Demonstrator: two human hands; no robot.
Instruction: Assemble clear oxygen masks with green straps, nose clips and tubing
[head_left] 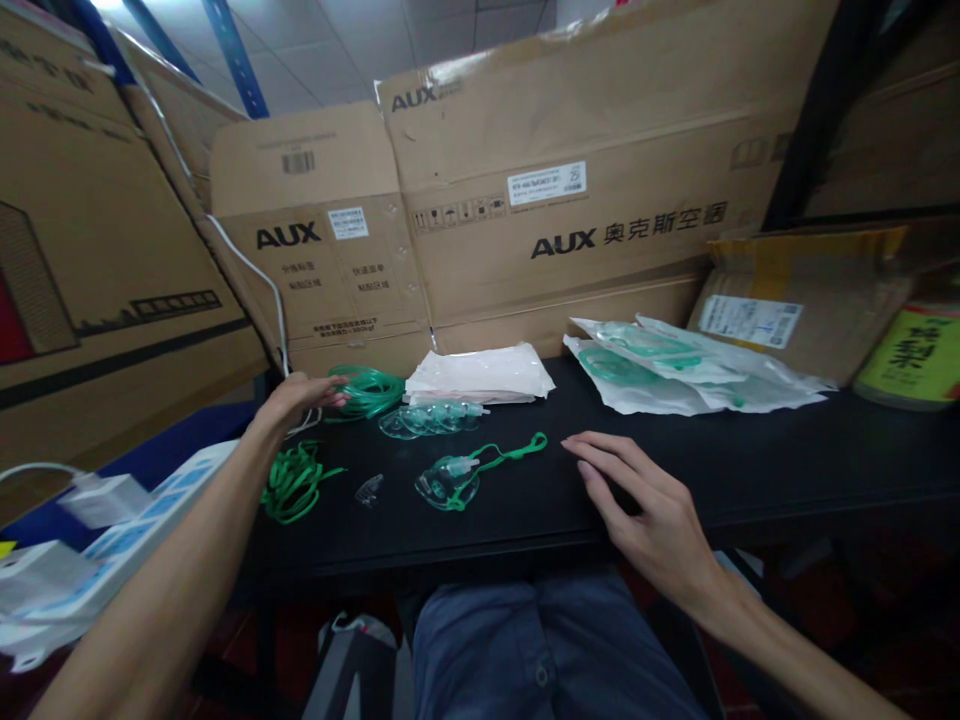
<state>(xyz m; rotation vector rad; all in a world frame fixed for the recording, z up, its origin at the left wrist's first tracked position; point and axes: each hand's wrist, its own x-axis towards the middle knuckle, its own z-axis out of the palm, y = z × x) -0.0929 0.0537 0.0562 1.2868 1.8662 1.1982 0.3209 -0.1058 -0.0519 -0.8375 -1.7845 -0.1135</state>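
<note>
My left hand (309, 393) reaches to the left end of a coil of clear green tubing (369, 392). Its fingers are stretched out and at most touch the coil. Nearer to me lie a bundle of green elastic straps (295, 482) and a few small clear plastic pieces (369, 490). An oxygen mask (448, 482) with a green strap (517, 452) rests in the middle of the black table. Behind it is a row of nested clear masks (433, 420). To the right of the strap's loop, my right hand (651, 510) hovers with fingers extended, holding nothing.
A stack of white pouches (480, 374) lies at the back, and packaged green masks (675, 365) are right of it. Cardboard sheets (585, 290) wall the rear. A cardboard box (806, 285) and a yellow-green can (919, 355) stand right; a power strip (161, 520) is left.
</note>
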